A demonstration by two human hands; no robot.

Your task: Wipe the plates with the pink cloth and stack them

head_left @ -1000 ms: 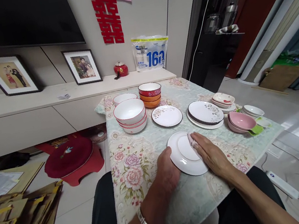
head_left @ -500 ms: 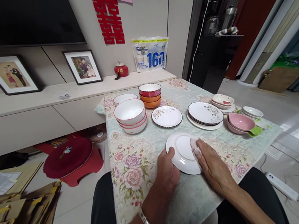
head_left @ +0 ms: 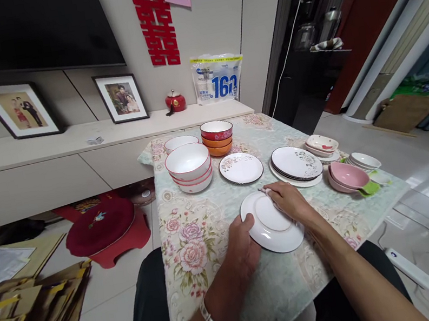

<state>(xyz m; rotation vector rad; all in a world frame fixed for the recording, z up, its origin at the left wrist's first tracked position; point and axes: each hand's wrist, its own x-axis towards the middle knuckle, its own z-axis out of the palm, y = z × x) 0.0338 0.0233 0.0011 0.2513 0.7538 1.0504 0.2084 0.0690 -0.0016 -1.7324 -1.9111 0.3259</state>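
A white plate is turned so its underside with the foot ring faces up, just above the near part of the table. Its left edge is gripped by my left hand, thumb on top and fingers beneath. My right hand presses a pale cloth on the plate's far right rim; most of the cloth is hidden under the fingers. Just beyond lie a flower-patterned plate and a stack of similar dark-rimmed plates.
White red-rimmed bowls and a red-and-orange bowl stack stand at the back left of the flowered tablecloth. Pink bowls, small white bowls and heart-patterned dishes are at right. A red stool stands left.
My right hand has slid with the cloth from the plate's right side up to its far rim. My left hand keeps its hold on the left edge.
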